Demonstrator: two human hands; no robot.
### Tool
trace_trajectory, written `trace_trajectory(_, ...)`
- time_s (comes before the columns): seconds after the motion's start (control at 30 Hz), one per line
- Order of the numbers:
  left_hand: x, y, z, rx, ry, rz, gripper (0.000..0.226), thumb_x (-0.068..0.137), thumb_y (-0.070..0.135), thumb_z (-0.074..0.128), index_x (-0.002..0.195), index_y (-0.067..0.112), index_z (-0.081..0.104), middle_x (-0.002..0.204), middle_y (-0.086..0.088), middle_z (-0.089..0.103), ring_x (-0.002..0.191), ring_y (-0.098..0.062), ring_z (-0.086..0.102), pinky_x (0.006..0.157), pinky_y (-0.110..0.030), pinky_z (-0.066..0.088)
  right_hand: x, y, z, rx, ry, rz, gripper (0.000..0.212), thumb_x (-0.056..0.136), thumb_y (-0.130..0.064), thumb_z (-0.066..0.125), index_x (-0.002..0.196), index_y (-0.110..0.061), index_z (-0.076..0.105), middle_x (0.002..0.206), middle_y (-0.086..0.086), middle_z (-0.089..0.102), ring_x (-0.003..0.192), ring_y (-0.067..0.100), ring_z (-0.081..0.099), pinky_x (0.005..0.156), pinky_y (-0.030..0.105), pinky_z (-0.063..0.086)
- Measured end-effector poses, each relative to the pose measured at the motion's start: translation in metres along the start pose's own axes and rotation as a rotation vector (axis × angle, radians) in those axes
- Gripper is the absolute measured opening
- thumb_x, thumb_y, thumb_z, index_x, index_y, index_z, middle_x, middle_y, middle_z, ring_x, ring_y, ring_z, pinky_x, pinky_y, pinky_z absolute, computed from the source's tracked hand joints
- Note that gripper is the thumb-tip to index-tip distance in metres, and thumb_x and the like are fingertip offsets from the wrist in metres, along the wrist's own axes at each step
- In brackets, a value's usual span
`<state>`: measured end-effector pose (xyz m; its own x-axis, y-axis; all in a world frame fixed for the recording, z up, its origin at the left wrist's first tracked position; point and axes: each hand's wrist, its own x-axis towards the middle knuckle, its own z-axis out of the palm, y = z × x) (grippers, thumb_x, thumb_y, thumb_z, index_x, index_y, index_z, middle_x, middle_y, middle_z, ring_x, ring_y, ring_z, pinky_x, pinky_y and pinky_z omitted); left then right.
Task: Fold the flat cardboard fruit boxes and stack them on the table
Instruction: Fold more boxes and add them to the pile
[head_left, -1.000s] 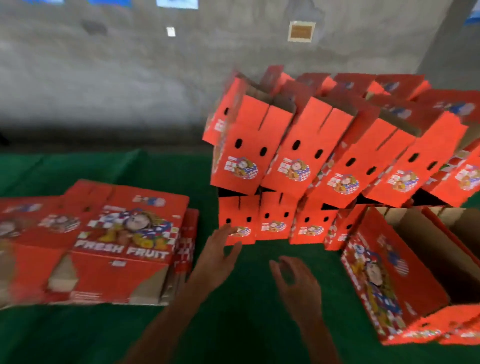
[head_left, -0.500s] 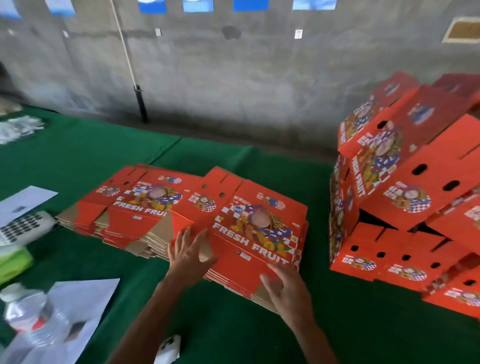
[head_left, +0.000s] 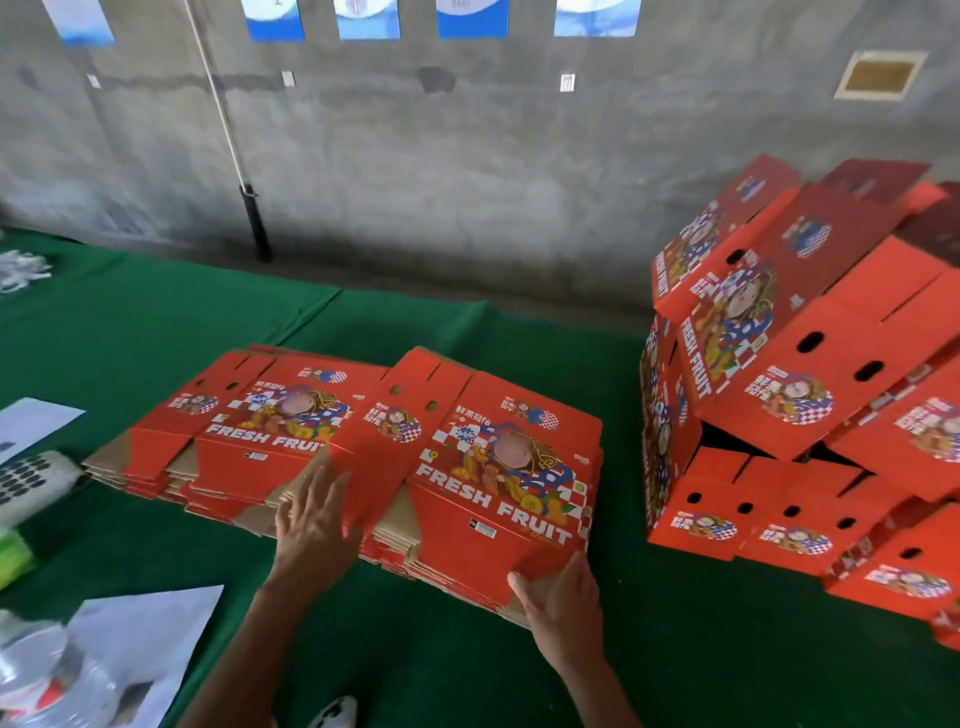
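Two stacks of flat red "FRESH FRUIT" boxes lie side by side on the green table (head_left: 415, 654): a left stack (head_left: 270, 421) and a right stack (head_left: 498, 467). My left hand (head_left: 317, 519) rests with straight fingers on the near edge where the two stacks meet. My right hand (head_left: 563, 603) holds the near right corner of the top flat box, thumb on top and fingers hidden under the edge. At the right stands a pile of folded boxes (head_left: 805, 374), several tilted on a lower row.
At the left lie a keypad device (head_left: 26, 483), a green object (head_left: 10, 561), white paper sheets (head_left: 156, 623) and a clear plastic bottle (head_left: 47, 680). A small white object (head_left: 332, 712) sits at the bottom edge. A concrete wall with a leaning pole (head_left: 254, 218) runs behind the table.
My view swung left from the folded pile to the flat stacks. Both hands reached forward onto the right flat stack, and my right hand took hold of its near corner.
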<state>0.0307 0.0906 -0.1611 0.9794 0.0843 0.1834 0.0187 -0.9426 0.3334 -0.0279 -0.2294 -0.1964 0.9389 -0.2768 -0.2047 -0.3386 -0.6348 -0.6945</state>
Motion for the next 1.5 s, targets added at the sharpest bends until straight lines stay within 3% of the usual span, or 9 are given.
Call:
trace_trajectory(0.23, -0.004, 0.012, 0.003, -0.010, -0.275, -0.071, 0.103, 0.090, 0.050, 0.071, 0.164, 0.015, 0.008, 0.171, -0.013, -0.003, 0.158, -0.028, -0.001, 0.128, -0.047, 0.006, -0.019, -0.001, -0.014, 0.435, -0.101, -0.025, 0.104, 0.082, -0.024, 0.087, 0.158, -0.008, 0.019, 0.155, 0.017, 0.041, 0.145, 0.032, 0.039, 0.121, 0.055, 0.032)
trace_trajectory(0.4, -0.027, 0.036, 0.001, -0.053, -0.210, -0.027, 0.081, 0.095, 0.017, 0.069, 0.159, 0.005, 0.020, 0.166, -0.021, 0.022, 0.154, -0.034, 0.021, 0.126, -0.043, 0.022, -0.030, -0.001, -0.042, 0.750, -0.054, -0.205, 0.083, 0.083, 0.007, 0.076, 0.151, -0.004, 0.029, 0.139, 0.019, 0.056, 0.128, 0.035, 0.058, 0.109, 0.061, 0.045)
trace_trajectory(0.6, -0.043, 0.071, -0.017, 0.096, 0.052, -0.014, 0.039, 0.107, 0.025, 0.040, 0.144, 0.015, 0.048, 0.141, -0.005, 0.061, 0.128, -0.021, 0.059, 0.113, -0.042, 0.043, -0.050, -0.013, -0.082, 0.727, -0.081, -0.270, 0.078, 0.102, -0.011, 0.060, 0.162, -0.031, 0.014, 0.129, 0.011, 0.063, 0.073, 0.008, 0.067, 0.062, 0.028, 0.056)
trace_trajectory(0.83, -0.055, 0.087, -0.021, -0.072, -0.173, 0.147, 0.094, 0.093, 0.048, 0.061, 0.164, 0.019, 0.006, 0.169, -0.001, 0.017, 0.155, -0.027, 0.019, 0.127, -0.050, 0.018, -0.052, -0.028, -0.147, 0.725, -0.043, -0.336, 0.074, 0.098, -0.006, 0.055, 0.159, -0.038, 0.028, 0.099, 0.005, 0.071, 0.071, 0.008, 0.066, 0.058, 0.022, 0.053)
trace_trajectory(1.1, -0.071, 0.094, -0.037, -0.266, -0.103, 0.239, 0.051, 0.102, 0.032, 0.061, 0.150, 0.025, 0.046, 0.142, 0.002, 0.060, 0.117, -0.018, 0.067, 0.097, -0.046, 0.057, -0.053, -0.018, -0.202, 0.480, -0.083, -0.428, 0.075, 0.103, -0.012, 0.050, 0.160, -0.046, 0.015, 0.057, -0.024, 0.056, 0.050, 0.007, 0.044, 0.050, 0.023, 0.039)
trace_trajectory(1.27, -0.074, 0.096, -0.064, -0.453, -0.165, 0.349, 0.042, 0.105, 0.049, 0.046, 0.146, 0.040, 0.054, 0.144, 0.013, 0.060, 0.128, -0.012, 0.062, 0.105, -0.037, 0.053, -0.064, -0.020, -0.222, 0.336, 0.020, -0.491, 0.067, 0.106, -0.021, 0.051, 0.164, -0.026, 0.018, 0.126, -0.021, 0.052, 0.095, -0.024, 0.053, 0.073, 0.003, 0.043)
trace_trajectory(1.33, -0.075, 0.105, -0.074, -0.487, -0.193, 0.477, 0.040, 0.111, 0.044, 0.036, 0.148, 0.043, 0.051, 0.150, 0.019, 0.052, 0.136, -0.014, 0.056, 0.111, -0.032, 0.047, -0.066, -0.020, -0.229, 0.344, 0.076, -0.488, 0.062, 0.106, -0.024, 0.054, 0.161, -0.024, 0.027, 0.126, -0.022, 0.053, 0.102, -0.024, 0.053, 0.075, 0.005, 0.045)
trace_trajectory(1.43, -0.073, 0.110, -0.083, -0.415, -0.117, 0.385, 0.041, 0.110, 0.052, 0.030, 0.143, 0.047, 0.054, 0.142, 0.020, 0.060, 0.099, -0.038, 0.074, 0.084, -0.049, 0.062, -0.068, -0.022, -0.231, 0.389, 0.183, -0.465, 0.048, 0.101, -0.025, 0.062, 0.147, -0.025, 0.048, 0.107, -0.011, 0.068, 0.085, 0.002, 0.067, 0.061, 0.015, 0.047)
trace_trajectory(1.5, -0.071, 0.117, -0.090, -0.415, 0.018, 0.207, 0.044, 0.107, 0.057, 0.034, 0.130, 0.038, 0.066, 0.110, 0.004, 0.078, 0.066, -0.026, 0.074, 0.058, -0.043, 0.062, -0.068, -0.026, -0.228, 0.428, 0.326, -0.407, 0.034, 0.095, -0.023, 0.069, 0.129, -0.021, 0.062, 0.090, -0.008, 0.069, 0.069, 0.005, 0.065, 0.050, 0.015, 0.044)
